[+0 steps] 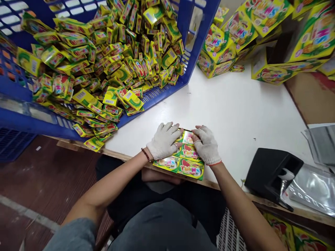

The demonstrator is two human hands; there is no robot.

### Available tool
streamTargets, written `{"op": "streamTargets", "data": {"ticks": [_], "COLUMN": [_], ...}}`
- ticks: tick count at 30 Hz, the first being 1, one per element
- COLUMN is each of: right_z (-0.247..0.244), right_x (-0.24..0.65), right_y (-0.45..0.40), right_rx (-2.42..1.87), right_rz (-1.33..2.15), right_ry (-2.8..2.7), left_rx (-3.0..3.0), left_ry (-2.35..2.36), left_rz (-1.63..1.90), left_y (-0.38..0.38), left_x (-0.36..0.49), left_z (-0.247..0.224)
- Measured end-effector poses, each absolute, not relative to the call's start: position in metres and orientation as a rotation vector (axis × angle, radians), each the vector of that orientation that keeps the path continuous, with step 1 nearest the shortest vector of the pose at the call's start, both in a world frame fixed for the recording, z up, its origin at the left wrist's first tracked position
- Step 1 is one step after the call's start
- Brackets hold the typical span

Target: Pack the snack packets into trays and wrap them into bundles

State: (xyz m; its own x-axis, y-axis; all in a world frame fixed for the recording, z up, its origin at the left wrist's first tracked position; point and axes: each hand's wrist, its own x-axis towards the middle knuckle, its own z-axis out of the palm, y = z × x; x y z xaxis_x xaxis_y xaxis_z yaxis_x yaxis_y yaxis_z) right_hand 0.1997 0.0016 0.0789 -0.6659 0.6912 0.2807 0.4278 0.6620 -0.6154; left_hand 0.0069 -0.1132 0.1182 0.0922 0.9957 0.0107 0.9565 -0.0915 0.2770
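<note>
Me: What have I got under my hands?

Spotter: Your left hand (163, 141) and right hand (206, 145) lie spread, pressing flat on yellow packets (190, 168) at the surface (235, 104) edge, near the blue crate (192, 45).

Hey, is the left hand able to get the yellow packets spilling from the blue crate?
Probably yes: the gloved left hand rests close to those yellow packets, with only white table between them and nothing blocking.

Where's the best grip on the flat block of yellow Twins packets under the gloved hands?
Squeeze the block of packets from its left and right edges, with the gloved left hand and gloved right hand coming in from either side: it lies thin and flat.
</note>
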Motion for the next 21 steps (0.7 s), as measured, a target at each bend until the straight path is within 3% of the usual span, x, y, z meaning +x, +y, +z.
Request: {"op": "streamTargets", "data": {"ticks": [10,17,21], "right_z": [0.087,0.083,0.099], "right_x": [0.176,0.176,0.249], "right_y": [-0.006,0.008,0.027], "right_rx": [-1.034,-1.182,-1.223], "right_rz": [0.56,0.641,0.637], "right_ry": [-2.712,-2.329,-2.111], "left_rx": [2.257,2.42,2.537], "left_ry": [1.929,1.946,1.883], "left_rz": [0.264,0.21,0.019], "left_y": [-0.108,-0.093,-0.098], "left_x": [0.011,0.025,0.037], "left_z": [0.12,0.127,0.128]}}
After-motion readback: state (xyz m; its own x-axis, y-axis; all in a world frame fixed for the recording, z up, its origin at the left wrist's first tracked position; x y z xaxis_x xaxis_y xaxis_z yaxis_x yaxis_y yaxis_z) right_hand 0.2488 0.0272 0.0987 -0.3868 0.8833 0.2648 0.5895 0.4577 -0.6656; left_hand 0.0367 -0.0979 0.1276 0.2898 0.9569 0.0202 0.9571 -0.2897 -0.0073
